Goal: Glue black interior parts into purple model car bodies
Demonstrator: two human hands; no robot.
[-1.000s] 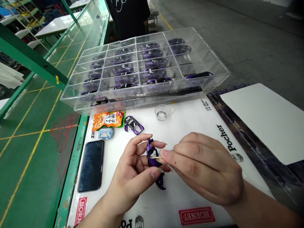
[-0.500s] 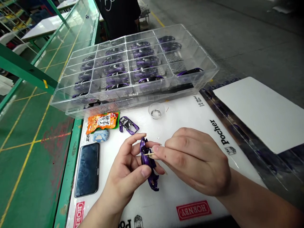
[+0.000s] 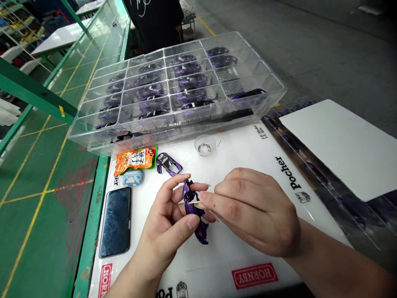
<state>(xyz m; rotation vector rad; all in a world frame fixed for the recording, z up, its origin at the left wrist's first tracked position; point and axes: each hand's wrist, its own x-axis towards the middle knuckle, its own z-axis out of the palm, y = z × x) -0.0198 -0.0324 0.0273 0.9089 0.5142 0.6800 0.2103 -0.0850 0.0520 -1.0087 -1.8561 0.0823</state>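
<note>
My left hand is closed around a purple model car body, held on edge between thumb and fingers. A thin wooden toothpick is pinched in my right hand, its tip touching the car body near the opening in its middle. Part of the body is hidden behind my left thumb. Another purple and black car part lies on the white sheet beyond my left hand. Behind my hands stands a small clear cup with tiny bits in it.
A clear compartment tray with several purple car bodies spans the back. On the left lie a phone, a blue case and an orange snack packet. To the right, a white board covers another tray. A person stands behind.
The car body has tilted slightly in my left hand, its lower end now a little higher. My right hand keeps the toothpick at nearly the same spot. The view has shifted slightly.
</note>
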